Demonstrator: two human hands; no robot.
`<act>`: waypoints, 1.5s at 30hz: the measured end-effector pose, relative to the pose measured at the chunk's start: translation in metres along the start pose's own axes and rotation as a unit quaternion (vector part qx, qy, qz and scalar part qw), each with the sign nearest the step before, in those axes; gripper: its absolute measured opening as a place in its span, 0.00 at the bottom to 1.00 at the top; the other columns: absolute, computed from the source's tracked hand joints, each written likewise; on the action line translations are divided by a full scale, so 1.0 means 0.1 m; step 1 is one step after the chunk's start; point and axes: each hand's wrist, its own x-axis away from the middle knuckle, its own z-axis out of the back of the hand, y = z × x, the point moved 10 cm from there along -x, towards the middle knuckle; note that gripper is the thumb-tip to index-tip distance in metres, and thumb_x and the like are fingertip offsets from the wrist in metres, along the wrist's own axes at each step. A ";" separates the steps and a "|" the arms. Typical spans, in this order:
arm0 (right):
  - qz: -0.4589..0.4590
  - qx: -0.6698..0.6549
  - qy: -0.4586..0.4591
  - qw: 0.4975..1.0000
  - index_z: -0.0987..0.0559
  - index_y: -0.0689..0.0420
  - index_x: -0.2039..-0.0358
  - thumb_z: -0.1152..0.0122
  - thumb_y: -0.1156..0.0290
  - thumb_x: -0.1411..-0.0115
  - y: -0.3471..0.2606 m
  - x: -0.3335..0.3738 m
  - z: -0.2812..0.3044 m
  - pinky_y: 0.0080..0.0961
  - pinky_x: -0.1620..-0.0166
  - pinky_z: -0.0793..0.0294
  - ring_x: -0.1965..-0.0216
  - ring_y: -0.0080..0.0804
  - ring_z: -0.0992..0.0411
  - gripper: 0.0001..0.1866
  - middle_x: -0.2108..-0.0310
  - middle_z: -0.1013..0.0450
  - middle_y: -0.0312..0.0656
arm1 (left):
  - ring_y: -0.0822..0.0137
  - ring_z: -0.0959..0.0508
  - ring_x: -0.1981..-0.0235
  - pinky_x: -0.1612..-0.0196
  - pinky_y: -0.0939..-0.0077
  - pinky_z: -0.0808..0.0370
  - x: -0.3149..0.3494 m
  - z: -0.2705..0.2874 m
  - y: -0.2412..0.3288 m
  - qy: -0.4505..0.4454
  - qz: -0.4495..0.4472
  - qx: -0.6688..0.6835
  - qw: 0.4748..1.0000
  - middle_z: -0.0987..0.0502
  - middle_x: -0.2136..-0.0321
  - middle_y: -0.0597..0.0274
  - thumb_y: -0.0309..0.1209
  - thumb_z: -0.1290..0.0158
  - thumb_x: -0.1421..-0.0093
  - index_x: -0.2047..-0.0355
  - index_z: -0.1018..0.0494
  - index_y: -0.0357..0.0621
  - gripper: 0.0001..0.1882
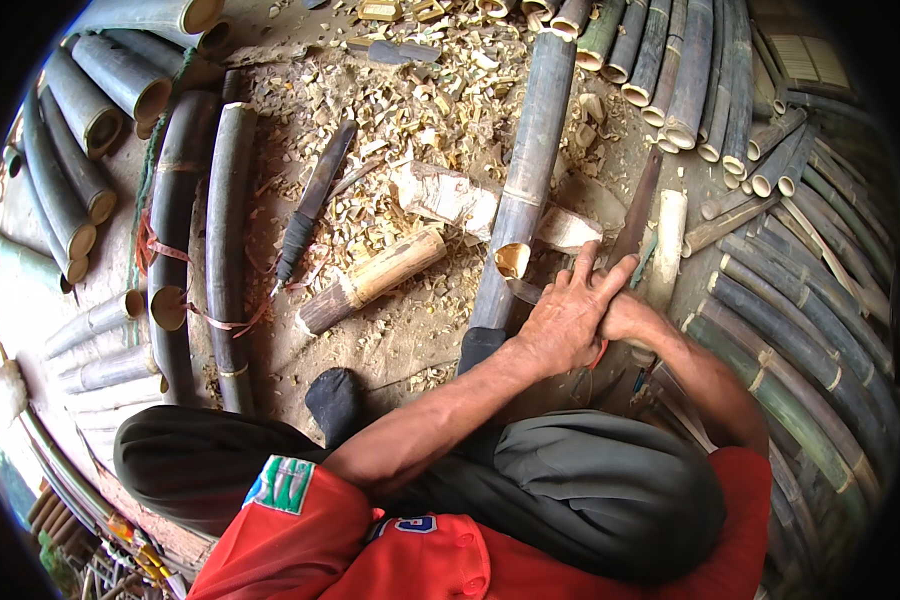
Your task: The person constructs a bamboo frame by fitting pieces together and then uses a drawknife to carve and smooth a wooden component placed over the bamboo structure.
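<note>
A thick grey-green bamboo pole point(535, 150) lies lengthwise before me, across a pale log point(445, 195). A fresh yellow notch point(513, 260) is cut into its upper side. Beside the notch, the tip of a knife blade point(523, 291) shows; the rest is hidden under my hands. My left hand point(562, 318) lies over the tool and against my right hand, its fingers stretched out and apart. Close at its right, my right hand point(632, 318) is closed round what seems to be the knife's handle, mostly covered. One dark-socked foot point(481, 346) is against the pole's near end.
Wood chips point(420, 120) cover the ground ahead. A knife with a wrapped handle point(310, 210) and a short peeled log point(375, 280) lie left of the pole. Bamboo poles point(232, 230) line the left, with more stacked bamboo point(800, 370) at right. My other foot point(336, 402) rests nearby.
</note>
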 end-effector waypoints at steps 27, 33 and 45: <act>0.016 -0.951 -0.019 0.309 0.21 0.60 0.48 0.51 0.57 0.24 -1.25 -0.45 -1.10 0.43 0.45 0.19 0.53 0.38 0.20 0.19 0.53 0.19 0.46 | 0.52 0.15 0.68 0.67 0.59 0.19 0.98 1.24 0.05 -0.153 0.114 -0.471 0.861 0.20 0.71 0.48 0.24 0.46 0.42 0.63 0.31 0.34 0.08; -0.002 -0.935 0.010 0.355 0.22 0.65 0.49 0.52 0.60 0.24 -1.12 -0.45 -0.92 0.44 0.46 0.16 0.57 0.40 0.18 0.20 0.56 0.18 0.50 | 0.43 0.16 0.58 0.52 0.53 0.21 0.77 1.28 -0.36 -0.343 0.249 -0.302 0.854 0.18 0.66 0.41 0.32 0.39 0.47 0.61 0.28 0.31 0.18; -0.082 -0.653 0.119 0.743 0.18 0.61 0.70 0.47 0.57 0.33 -0.14 -0.29 -0.87 0.29 0.69 0.25 0.74 0.32 0.23 0.20 0.77 0.23 0.42 | 0.38 0.17 0.58 0.55 0.51 0.21 1.45 -0.25 -0.55 -0.013 0.396 0.104 0.912 0.21 0.62 0.31 0.40 0.32 0.41 0.46 0.39 0.20 0.39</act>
